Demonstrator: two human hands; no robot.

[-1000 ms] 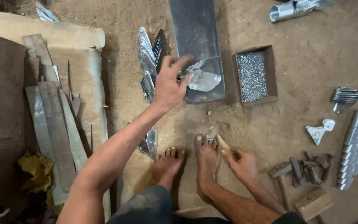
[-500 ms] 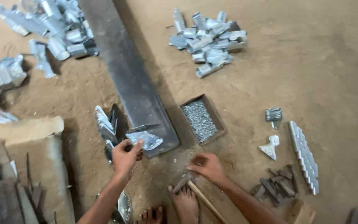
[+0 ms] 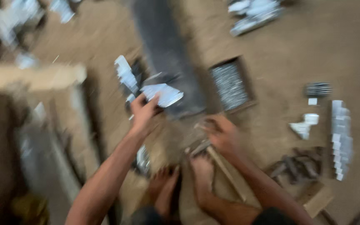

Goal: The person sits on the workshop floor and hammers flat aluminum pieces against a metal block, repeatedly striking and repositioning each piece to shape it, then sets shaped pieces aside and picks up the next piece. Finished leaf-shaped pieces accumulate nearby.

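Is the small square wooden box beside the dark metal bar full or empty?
Full, or nearly: the wooden box shows a grey, glinting fill reaching its rim. Motion blur hides what the pieces are.

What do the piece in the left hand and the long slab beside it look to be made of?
Piece in left hand: likely thin sheet metal, bright silvery sheen, though blurred. Slab: dark grey, dull and flat, probably steel or iron; blur leaves it open.

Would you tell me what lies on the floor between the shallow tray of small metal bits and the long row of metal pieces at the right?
In the head view, mostly bare dirt floor separates the tray from the row; only a small pale metal piece lies there.
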